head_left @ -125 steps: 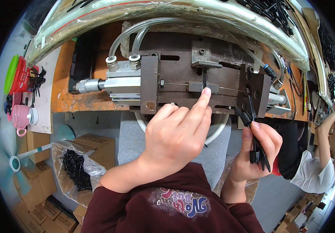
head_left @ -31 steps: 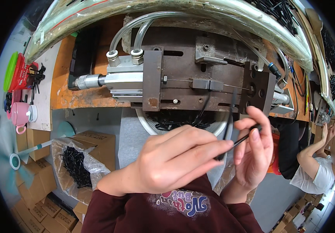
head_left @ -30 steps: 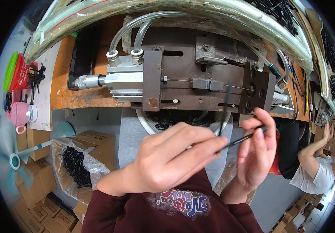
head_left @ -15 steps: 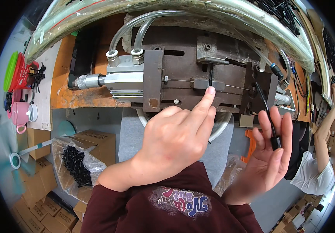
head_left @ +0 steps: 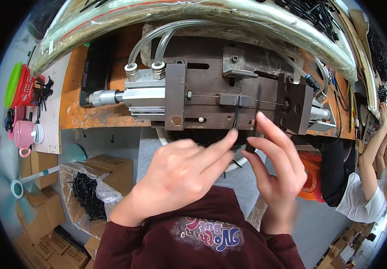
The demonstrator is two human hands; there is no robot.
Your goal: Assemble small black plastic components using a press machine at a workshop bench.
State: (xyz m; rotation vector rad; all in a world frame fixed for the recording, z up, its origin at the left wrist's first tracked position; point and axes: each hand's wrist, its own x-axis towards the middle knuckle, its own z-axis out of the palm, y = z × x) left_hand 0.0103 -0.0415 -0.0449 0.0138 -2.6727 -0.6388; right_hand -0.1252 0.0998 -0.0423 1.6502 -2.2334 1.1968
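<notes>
My left hand [head_left: 182,172] reaches over with its index finger stretched out, the fingertip at the lower end of a thin black wand [head_left: 236,117]. That wand crosses the small grey clamp block [head_left: 228,99] in the middle of the brown metal fixture [head_left: 211,119]. My left thumb is hidden. To its right, my right hand [head_left: 278,168] pinches a black mascara wand [head_left: 250,145] by its thick end between thumb and fingers. Its thin end points up toward the fixture and is blurred.
An air cylinder [head_left: 144,96] with clear hoses [head_left: 166,28] joins the fixture's left side. A white-rimmed tub [head_left: 162,138] sits below my hands. At lower left is a bag of black parts [head_left: 86,195]; at right another person [head_left: 363,197] and an orange stool [head_left: 311,177].
My right hand has swung left and up to the fixture with the mascara wand. The wand at the clamp block has shifted down toward me, and my left fingertip has moved down with it.
</notes>
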